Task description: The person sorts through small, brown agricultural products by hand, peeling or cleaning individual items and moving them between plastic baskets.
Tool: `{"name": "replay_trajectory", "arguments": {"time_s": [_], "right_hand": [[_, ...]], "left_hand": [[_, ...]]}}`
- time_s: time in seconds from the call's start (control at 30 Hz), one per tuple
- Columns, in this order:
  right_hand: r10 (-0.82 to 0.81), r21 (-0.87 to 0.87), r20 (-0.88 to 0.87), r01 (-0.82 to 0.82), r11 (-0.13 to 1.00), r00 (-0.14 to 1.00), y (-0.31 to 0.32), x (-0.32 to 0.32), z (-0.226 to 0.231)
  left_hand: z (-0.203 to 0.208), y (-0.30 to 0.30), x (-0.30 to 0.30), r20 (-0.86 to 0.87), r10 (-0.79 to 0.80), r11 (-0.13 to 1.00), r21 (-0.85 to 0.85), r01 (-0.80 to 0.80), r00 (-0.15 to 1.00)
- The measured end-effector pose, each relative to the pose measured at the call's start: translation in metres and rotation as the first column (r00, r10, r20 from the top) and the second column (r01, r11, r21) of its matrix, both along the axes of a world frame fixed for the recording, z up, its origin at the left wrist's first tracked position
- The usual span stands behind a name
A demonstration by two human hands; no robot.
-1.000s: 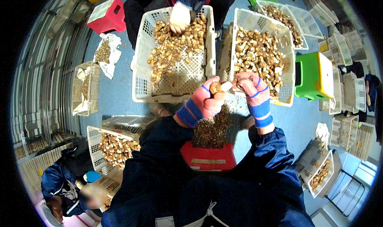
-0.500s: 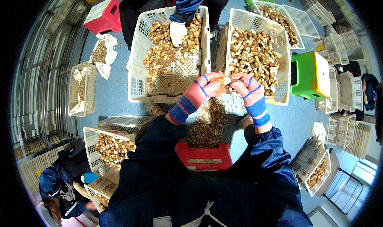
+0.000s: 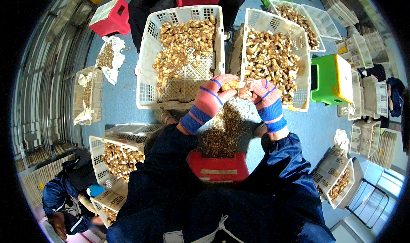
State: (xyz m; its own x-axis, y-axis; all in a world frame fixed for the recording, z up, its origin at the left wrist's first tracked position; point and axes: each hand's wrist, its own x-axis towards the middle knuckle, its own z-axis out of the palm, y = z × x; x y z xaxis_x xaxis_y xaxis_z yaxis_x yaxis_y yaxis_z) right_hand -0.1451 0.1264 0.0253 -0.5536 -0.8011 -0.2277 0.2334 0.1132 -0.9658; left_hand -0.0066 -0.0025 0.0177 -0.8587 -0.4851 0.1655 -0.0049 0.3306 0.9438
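Observation:
My left hand, in a pink glove with blue bands, is closed on a mushroom, brownish yellow and stubby. Close beside it, my right hand in a matching glove has its fingers curled in a pinch; whatever they hold is too small to make out. Both hands meet at the near ends of two white crates. The left crate has brown, soil-marked mushrooms spread over part of its slotted bottom. Cleaner-looking mushrooms with pale stem ends fill much of the right crate.
Brown trimmings lie on the blue floor beneath my hands, before a red stool. A green stool stands right of the crates. More crates of mushrooms sit at left, where a co-worker bends. Another person sits opposite.
The co-worker's white-gloved hand has left the left crate. My left hand has turned, showing more of the mushroom, and my right hand has shifted slightly toward me.

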Motion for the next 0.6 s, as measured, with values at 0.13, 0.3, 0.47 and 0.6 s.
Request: {"name": "replay_trajectory", "arguments": {"time_s": [0.13,0.3,0.47,0.6], "right_hand": [[-0.002,-0.081,0.08,0.009,0.997,0.997,-0.008,0.012,0.022],[-0.068,-0.156,0.162,0.094,0.983,0.984,-0.004,0.008,0.008],[0.11,-0.029,-0.07,-0.112,0.993,0.992,-0.002,0.005,0.008],[0.819,0.647,-0.476,-0.504,0.572,0.319,-0.005,0.025,-0.061]], "left_hand": [[0.019,0.006,0.002,-0.065,0.08,0.978,-0.188,-0.091,0.995],[0.023,0.007,0.002,-0.091,0.029,0.899,-0.432,-0.066,0.995],[-0.012,-0.003,-0.013,0.021,0.197,0.77,0.616,-0.168,0.98],[-0.044,-0.028,-0.01,0.164,0.153,0.705,0.673,-0.224,0.975]]}}
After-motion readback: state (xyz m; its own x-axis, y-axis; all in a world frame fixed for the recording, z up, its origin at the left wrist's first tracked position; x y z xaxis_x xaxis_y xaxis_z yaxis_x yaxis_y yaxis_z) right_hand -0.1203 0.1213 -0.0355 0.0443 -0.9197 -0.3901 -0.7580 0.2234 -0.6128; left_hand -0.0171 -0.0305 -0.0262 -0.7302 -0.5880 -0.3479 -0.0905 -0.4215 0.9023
